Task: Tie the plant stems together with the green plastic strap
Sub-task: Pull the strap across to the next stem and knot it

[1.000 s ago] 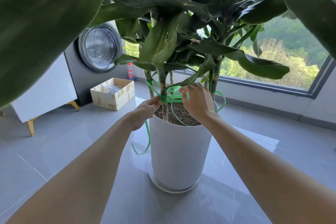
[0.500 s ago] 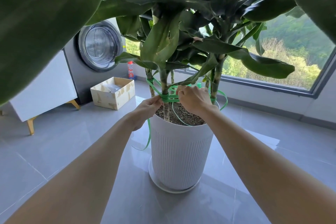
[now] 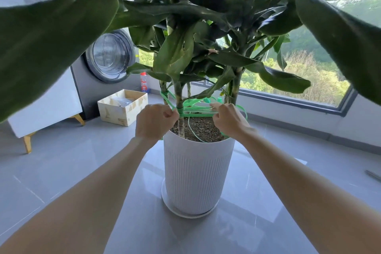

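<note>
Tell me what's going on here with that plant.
A person is tying up a potted plant. The left hand pinches the green plastic strap right beside the front stem, where the strap is wound around it. The right hand pinches the strands on the other side, so they run stretched between the two hands. A loose length curves down over the soil in the white pot.

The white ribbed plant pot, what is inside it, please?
Inside the white ribbed plant pot lies brown soil, with pale plant stems rising from it and a strand of green plastic strap looping over it. The left hand and right hand cover the soil's edges.
</note>
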`<state>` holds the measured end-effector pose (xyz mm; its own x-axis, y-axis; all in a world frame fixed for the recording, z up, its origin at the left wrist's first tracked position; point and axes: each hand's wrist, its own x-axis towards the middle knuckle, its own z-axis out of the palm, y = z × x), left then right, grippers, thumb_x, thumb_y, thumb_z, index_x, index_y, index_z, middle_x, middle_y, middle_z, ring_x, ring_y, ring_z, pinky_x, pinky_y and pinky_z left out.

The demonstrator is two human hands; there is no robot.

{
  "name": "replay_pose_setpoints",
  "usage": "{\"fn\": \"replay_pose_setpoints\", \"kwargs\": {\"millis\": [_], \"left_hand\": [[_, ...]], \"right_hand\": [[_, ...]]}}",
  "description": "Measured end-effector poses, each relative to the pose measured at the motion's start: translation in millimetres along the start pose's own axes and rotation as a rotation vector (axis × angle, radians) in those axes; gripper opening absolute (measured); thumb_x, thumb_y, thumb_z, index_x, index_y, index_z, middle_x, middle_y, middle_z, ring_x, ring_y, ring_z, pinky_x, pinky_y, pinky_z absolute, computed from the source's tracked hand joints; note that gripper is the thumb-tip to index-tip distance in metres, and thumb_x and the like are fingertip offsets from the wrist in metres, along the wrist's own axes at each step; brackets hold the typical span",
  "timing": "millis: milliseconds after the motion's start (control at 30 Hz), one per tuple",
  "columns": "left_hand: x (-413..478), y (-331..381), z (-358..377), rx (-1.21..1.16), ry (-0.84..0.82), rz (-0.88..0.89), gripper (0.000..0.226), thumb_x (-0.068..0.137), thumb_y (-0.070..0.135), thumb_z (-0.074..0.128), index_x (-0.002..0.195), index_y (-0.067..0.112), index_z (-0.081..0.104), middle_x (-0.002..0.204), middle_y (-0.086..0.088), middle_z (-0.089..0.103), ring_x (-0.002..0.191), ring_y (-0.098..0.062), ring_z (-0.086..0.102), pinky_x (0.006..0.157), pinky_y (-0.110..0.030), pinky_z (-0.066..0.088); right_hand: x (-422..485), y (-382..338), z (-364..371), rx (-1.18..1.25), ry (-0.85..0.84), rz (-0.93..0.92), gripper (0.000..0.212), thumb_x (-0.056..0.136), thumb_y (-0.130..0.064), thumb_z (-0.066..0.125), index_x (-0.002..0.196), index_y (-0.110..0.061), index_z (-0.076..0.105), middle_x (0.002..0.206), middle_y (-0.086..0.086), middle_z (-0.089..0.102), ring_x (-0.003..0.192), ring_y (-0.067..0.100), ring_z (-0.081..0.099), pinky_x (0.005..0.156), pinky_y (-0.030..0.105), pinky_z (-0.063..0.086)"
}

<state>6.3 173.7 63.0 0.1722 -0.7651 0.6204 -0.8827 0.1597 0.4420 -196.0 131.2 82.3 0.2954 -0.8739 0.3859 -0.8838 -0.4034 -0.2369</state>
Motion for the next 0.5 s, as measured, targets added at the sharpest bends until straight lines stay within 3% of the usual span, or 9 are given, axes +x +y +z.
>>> {"fn": "replay_pose_setpoints", "kwargs": {"millis": [100,167,233,300,400,500], "left_hand": [[-3,13,-1,0.051,-0.007,0.374,0.020,0.090,0.021,0.052,0.084,0.015,0.070,0.090,0.005,0.064,0.072,-0.006,0.053,0.060,-0.027,0.049],[-2,21,6,0.098,-0.090,0.478,0.026,0.093,0.016,0.045,0.106,0.014,0.067,0.114,0.004,0.060,0.087,-0.011,0.061,0.064,-0.034,0.055],[-1,29,16,0.159,-0.184,0.456,0.035,0.096,0.016,0.039,0.125,0.018,0.058,0.134,0.009,0.051,0.104,-0.016,0.063,0.072,-0.038,0.055],[0,37,24,0.198,-0.250,0.410,0.040,0.098,0.018,0.036,0.136,0.024,0.048,0.143,0.012,0.043,0.110,-0.017,0.061,0.080,-0.038,0.054],[2,43,31,0.197,-0.281,0.362,0.042,0.099,0.018,0.034,0.139,0.026,0.043,0.150,0.011,0.032,0.102,-0.020,0.064,0.078,-0.038,0.055],[9,47,39,0.121,-0.290,0.296,0.041,0.100,0.017,0.031,0.137,0.025,0.046,0.147,0.008,0.037,0.108,-0.021,0.062,0.083,-0.041,0.053]], "right_hand": [[-5,3,-1,0.006,0.044,-0.005,0.046,0.090,-0.002,0.042,0.134,-0.008,0.049,0.099,0.016,0.070,0.066,0.026,0.065,0.059,0.036,0.056],[-7,4,-1,-0.008,0.067,-0.006,0.047,0.089,0.000,0.042,0.135,-0.007,0.049,0.092,0.015,0.071,0.064,0.024,0.064,0.055,0.031,0.053],[-9,6,0,0.006,0.079,-0.008,0.049,0.088,0.001,0.043,0.136,-0.007,0.049,0.086,0.015,0.070,0.060,0.021,0.060,0.053,0.029,0.050],[-10,8,1,0.089,0.094,0.017,0.050,0.087,0.001,0.044,0.136,-0.007,0.050,0.093,0.016,0.071,0.058,0.017,0.056,0.051,0.023,0.046],[-8,9,3,0.257,0.118,0.071,0.052,0.085,0.002,0.045,0.137,-0.008,0.049,0.115,0.012,0.068,0.052,0.005,0.051,0.045,0.010,0.041],[-6,12,5,0.349,0.143,0.115,0.052,0.085,0.004,0.045,0.135,-0.008,0.051,0.117,0.010,0.067,0.055,0.001,0.050,0.043,0.005,0.039]]}}
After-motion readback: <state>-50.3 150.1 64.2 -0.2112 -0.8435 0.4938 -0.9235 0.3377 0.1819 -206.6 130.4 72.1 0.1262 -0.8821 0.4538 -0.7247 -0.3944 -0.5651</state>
